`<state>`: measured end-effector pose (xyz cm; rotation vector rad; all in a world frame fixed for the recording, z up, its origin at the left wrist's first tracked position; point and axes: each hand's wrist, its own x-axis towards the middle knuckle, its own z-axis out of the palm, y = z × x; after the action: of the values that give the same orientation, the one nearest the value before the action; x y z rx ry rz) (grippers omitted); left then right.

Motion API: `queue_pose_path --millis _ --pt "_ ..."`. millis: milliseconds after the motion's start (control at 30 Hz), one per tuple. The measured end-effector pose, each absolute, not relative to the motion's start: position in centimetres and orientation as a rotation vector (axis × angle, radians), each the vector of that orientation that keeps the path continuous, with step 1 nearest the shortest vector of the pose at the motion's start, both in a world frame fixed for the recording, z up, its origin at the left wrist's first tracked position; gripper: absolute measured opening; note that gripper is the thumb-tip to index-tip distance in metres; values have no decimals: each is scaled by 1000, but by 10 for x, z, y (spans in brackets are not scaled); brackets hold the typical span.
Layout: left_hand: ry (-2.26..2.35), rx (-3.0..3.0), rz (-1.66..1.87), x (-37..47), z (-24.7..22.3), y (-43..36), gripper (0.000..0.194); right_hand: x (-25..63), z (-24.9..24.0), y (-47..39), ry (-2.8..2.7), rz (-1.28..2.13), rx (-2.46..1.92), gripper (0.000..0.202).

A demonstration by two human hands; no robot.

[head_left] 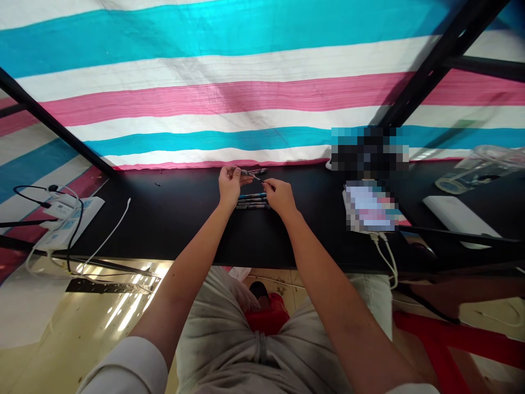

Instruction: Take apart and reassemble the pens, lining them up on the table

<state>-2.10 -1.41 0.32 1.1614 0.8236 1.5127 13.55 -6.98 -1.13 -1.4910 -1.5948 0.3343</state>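
Observation:
My left hand is closed around a pen, held a little above the black table. Opposite it, my right hand pinches the dark end of a thin pen part that reaches across from the left hand. Whether this part is a refill or the pen's tip is too small to tell. Just below the hands, several pens lie side by side on the table, their right ends partly behind my right hand. Another pen lies behind the fingers, near the back edge.
The black table ends at a striped sheet. At left are a power strip and a white cable. To the right are a blurred-out phone, a white box and a clear plastic container.

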Motion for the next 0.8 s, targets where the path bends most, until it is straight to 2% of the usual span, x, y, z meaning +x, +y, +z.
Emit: queue_pose_path --millis 233,800 --pt "791 1084 1495 -21 4 -17 29 137 -13 -69 -1610 331 -1502 25" --pt "849 1130 1395 -19 0 -17 33 138 -15 -68 -1612 333 -1507 27"
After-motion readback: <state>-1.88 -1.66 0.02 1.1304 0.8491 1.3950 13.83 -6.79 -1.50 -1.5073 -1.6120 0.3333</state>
